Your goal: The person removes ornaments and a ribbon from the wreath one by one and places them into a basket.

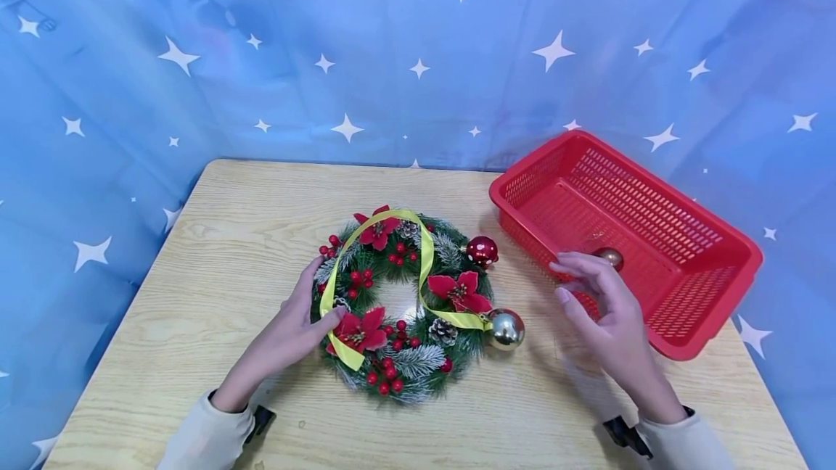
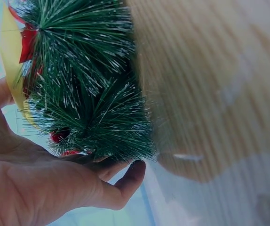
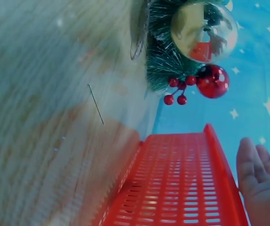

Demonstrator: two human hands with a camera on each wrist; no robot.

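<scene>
Pale wood-grain table [image 1: 196, 296] under everything; blue star-printed cloth [image 1: 196, 56] hung behind and to both sides as backdrop.

Green pine wreath [image 1: 418, 361] flat near table centre, dressed with red poinsettias [image 1: 460, 291], red berries, pine cones and a yellow ribbon [image 1: 426, 252] looped over its upper half and trailing down both sides; lying flat probably to keep the decorated face up and reachable.

Left hand [image 1: 294, 332] at wreath's left edge, thumb on top near the ribbon end [image 1: 349, 357], fingers tucked under the needles; left wrist view confirms: fingers [image 2: 121, 183] curled beneath the green needles [image 2: 92, 94], palm cupping the rim; a light grip, seemingly to steady the ring against sliding.

Silver bauble [image 1: 506, 328] touching wreath's lower right; red bauble [image 1: 482, 251] at upper right; both hanging off the outer rim; seen close in right wrist view as silver ball [image 3: 203, 30] and red ball [image 3: 213, 81] beside a berry sprig.

Right hand [image 1: 601, 310] well apart from left, raised over the near wall of the red basket [image 1: 718, 289]; fingers loosely spread and slightly bent, holding nothing visible; between wreath and basket, close to both.

Red basket at table's right, angled, partly overhanging the edge; one small gold ball [image 1: 610, 258] inside, just beyond the fingertips; touching them or not, cannot tell.

Cream sleeves at both wrists.
</scene>
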